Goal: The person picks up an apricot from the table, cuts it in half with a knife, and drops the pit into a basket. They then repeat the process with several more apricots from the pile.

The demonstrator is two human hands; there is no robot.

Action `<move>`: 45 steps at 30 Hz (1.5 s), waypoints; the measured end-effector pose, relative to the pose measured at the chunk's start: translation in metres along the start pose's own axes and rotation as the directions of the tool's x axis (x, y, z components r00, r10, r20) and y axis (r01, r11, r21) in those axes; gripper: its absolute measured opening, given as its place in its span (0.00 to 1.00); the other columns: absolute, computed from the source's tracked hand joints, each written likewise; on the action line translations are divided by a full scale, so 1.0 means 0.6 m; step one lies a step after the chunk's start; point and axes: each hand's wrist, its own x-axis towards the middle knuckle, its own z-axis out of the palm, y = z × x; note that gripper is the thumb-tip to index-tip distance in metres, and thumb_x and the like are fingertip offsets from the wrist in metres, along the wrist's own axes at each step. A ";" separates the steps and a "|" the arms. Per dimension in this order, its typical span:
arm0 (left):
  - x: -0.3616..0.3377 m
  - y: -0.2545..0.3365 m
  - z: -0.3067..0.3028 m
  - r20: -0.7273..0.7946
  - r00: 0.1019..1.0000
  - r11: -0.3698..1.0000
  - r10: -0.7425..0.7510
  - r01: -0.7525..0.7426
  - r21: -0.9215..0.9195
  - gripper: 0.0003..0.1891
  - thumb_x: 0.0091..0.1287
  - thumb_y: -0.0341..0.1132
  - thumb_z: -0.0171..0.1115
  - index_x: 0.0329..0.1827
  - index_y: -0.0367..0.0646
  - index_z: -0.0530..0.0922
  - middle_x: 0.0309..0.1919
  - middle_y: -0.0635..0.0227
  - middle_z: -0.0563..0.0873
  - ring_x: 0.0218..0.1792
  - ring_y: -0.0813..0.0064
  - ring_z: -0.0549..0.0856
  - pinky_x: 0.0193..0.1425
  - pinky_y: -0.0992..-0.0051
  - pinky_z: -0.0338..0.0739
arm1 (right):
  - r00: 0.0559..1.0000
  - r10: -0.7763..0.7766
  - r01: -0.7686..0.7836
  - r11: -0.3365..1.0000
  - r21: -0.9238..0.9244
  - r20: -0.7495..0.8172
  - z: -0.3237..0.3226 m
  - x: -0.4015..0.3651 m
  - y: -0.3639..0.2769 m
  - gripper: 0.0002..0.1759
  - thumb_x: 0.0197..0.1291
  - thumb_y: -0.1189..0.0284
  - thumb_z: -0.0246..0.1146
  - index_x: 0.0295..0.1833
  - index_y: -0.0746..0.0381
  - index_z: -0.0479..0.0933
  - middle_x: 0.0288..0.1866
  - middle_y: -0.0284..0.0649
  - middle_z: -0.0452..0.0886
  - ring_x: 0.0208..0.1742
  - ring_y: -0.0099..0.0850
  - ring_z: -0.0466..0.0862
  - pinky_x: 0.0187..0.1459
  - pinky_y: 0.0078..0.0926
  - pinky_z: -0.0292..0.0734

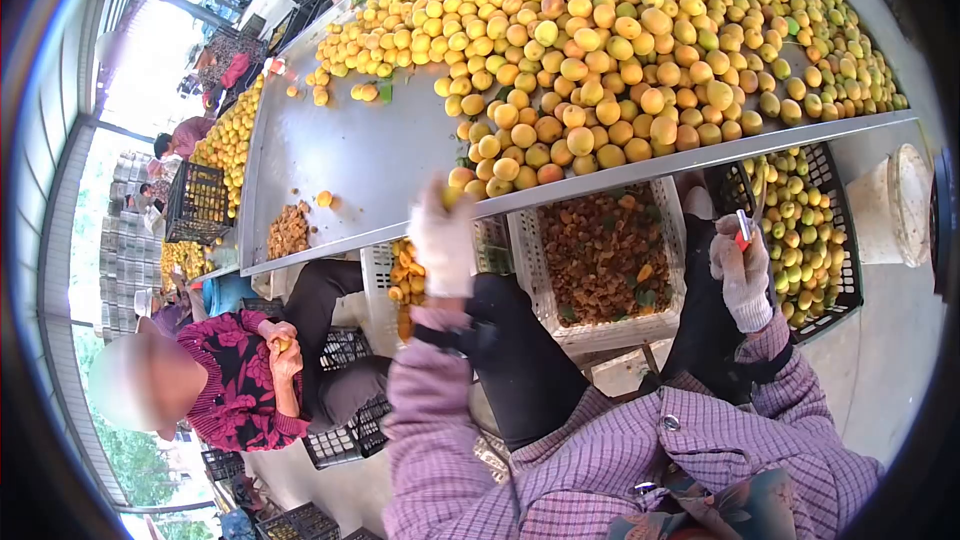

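My left hand (442,252), in a white glove and smeared by motion, is at the near rim of the metal table. A yellow-green apricot (451,197) shows between its fingertips. In a white glove too, my right hand (740,275) is closed around a small tool (743,230) with a silver metal part and a red part; its exact kind I cannot make out. Many yellow-orange apricots (600,60) are heaped on the table (340,155), the closest ones beside my left hand.
Below the table stand a white crate (528,260) of brown, pulpy pieces, a crate of orange fruit pieces (405,275), and a black crate (850,270) of apricots. A white bucket (885,205) is at right. Another person (245,375) sits at left, holding a fruit.
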 end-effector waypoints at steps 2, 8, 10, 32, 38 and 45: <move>0.088 -0.090 -0.039 -0.020 1.000 0.949 0.008 -0.001 0.316 0.25 0.63 0.40 0.69 0.62 0.38 0.83 0.49 0.47 0.89 0.52 0.49 0.88 0.60 0.60 0.81 | 0.993 0.091 -0.077 0.979 0.187 -0.068 -0.004 -0.001 0.014 0.16 0.79 0.63 0.57 0.60 0.63 0.71 0.29 0.28 0.74 0.23 0.14 0.66 0.23 0.15 0.60; 0.237 -0.353 -0.103 -0.019 0.974 0.653 -0.224 0.165 0.740 0.19 0.62 0.42 0.65 0.53 0.42 0.88 0.47 0.50 0.91 0.51 0.51 0.89 0.59 0.58 0.82 | 0.995 0.071 -0.068 0.997 0.043 -0.067 0.015 0.005 0.022 0.18 0.77 0.59 0.59 0.58 0.63 0.72 0.27 0.27 0.72 0.22 0.14 0.67 0.22 0.14 0.58; 0.278 -0.474 -0.096 0.175 0.932 0.457 -0.316 -0.012 0.889 0.15 0.60 0.42 0.65 0.44 0.46 0.91 0.44 0.53 0.92 0.49 0.54 0.91 0.54 0.57 0.84 | 0.995 0.064 -0.068 0.996 -0.056 -0.077 0.011 0.005 0.023 0.18 0.78 0.59 0.58 0.58 0.63 0.72 0.27 0.26 0.71 0.22 0.14 0.66 0.22 0.14 0.58; -0.054 0.059 0.036 0.549 0.835 -0.010 -0.030 0.549 -0.836 0.17 0.73 0.33 0.67 0.61 0.38 0.77 0.43 0.72 0.83 0.41 0.78 0.84 0.45 0.79 0.83 | 0.991 0.113 -0.115 0.993 -0.035 -0.069 0.008 0.030 0.055 0.19 0.82 0.64 0.54 0.70 0.60 0.72 0.29 0.23 0.70 0.21 0.11 0.63 0.21 0.13 0.53; -0.191 0.082 0.095 0.677 0.728 -0.453 0.109 0.642 -0.618 0.18 0.75 0.37 0.67 0.63 0.42 0.78 0.50 0.66 0.87 0.51 0.66 0.88 0.62 0.64 0.84 | 0.986 0.136 -0.068 0.862 -0.502 0.098 0.096 -0.038 -0.080 0.16 0.78 0.63 0.59 0.61 0.61 0.79 0.39 0.31 0.82 0.35 0.21 0.78 0.38 0.23 0.76; -0.206 0.074 0.116 0.682 0.673 -0.466 0.287 0.720 -0.514 0.26 0.76 0.47 0.66 0.66 0.37 0.76 0.56 0.58 0.86 0.57 0.59 0.88 0.63 0.61 0.85 | 0.861 0.443 -0.414 0.896 -0.162 0.250 0.156 -0.067 -0.135 0.10 0.81 0.66 0.56 0.57 0.61 0.75 0.31 0.29 0.75 0.32 0.18 0.75 0.36 0.22 0.73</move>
